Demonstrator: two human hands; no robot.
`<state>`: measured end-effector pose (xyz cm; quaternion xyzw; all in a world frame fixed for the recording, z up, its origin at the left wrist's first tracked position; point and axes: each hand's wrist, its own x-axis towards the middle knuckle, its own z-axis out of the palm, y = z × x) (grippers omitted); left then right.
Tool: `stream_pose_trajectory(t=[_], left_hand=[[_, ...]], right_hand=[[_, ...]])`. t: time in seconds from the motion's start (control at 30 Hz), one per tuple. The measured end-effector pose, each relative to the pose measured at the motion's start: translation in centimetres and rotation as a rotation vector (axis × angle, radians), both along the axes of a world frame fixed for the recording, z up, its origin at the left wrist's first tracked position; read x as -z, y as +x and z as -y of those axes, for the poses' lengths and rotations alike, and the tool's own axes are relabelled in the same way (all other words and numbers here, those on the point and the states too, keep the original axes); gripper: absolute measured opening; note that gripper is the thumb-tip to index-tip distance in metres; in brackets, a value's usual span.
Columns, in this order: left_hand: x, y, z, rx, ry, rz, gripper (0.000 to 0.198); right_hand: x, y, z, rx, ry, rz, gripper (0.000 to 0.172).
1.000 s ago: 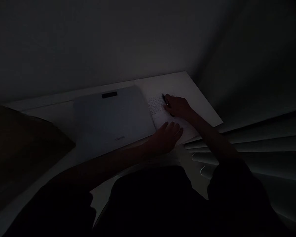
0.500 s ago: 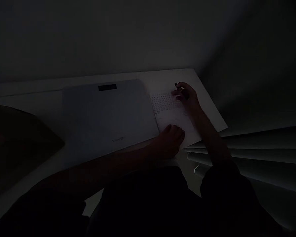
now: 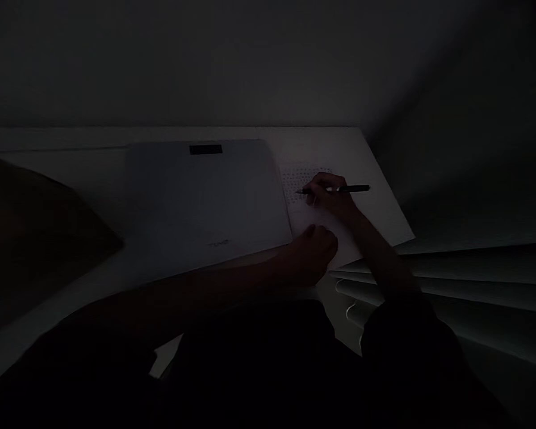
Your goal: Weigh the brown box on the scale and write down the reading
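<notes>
The scene is very dark. My right hand (image 3: pixel 328 192) grips a dark pen (image 3: pixel 355 188), its tip pointing left over rows of small written marks on a white sheet of paper (image 3: pixel 300 211). Whether the tip touches the sheet I cannot tell. Curled into a loose fist, my left hand (image 3: pixel 312 253) rests at the paper's lower edge, with nothing visible in it. Left of the paper lies a flat bluish-grey panel (image 3: pixel 201 196) that looks like a bathroom scale, with a dark window near its far edge and a small logo near the front.
Under these things is a white tabletop (image 3: pixel 339 143), running along a plain wall (image 3: pixel 232 65). At the left a dark, pointed shape (image 3: pixel 44 226) juts in. Folds of what looks like a curtain (image 3: pixel 482 274) hang past the table's right corner.
My right hand has moved down and left over the writing. The pen has swung from a tucked, upward slant to lying across the hand, tip left. The view has shifted slightly.
</notes>
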<state>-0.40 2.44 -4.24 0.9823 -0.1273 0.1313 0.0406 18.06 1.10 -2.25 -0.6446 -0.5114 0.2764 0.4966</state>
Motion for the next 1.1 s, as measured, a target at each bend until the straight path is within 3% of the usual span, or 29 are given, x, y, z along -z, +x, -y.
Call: stream_pose_trajectory(t=[0.13, 0.27, 0.37, 0.63, 1.1], left_hand=[[0.2, 0.0, 0.0, -0.003, 0.016, -0.011, 0.039], [0.2, 0.0, -0.1, -0.001, 0.021, -0.021, 0.043], [-0.2, -0.1, -0.1, -0.003, 0.008, -0.034, 0.043], [-0.3, 0.0, 0.0, -0.006, -0.022, -0.046, 0.04], [-0.3, 0.0, 0.0, 0.005, 0.001, -0.09, 0.046]], right_hand=[[0.8, -0.8, -0.2, 0.078, 0.044, 0.238, 0.042], [1.0, -1.1, -0.3, 0.058, -0.077, 0.297, 0.038], [1.0, -1.1, -0.2, 0.08, -0.045, 0.352, 0.038], [1.2, -1.2, -0.2, 0.064, -0.13, 0.314, 0.039], [1.5, -1.2, -0.4, 0.027, -0.09, 0.33, 0.04]])
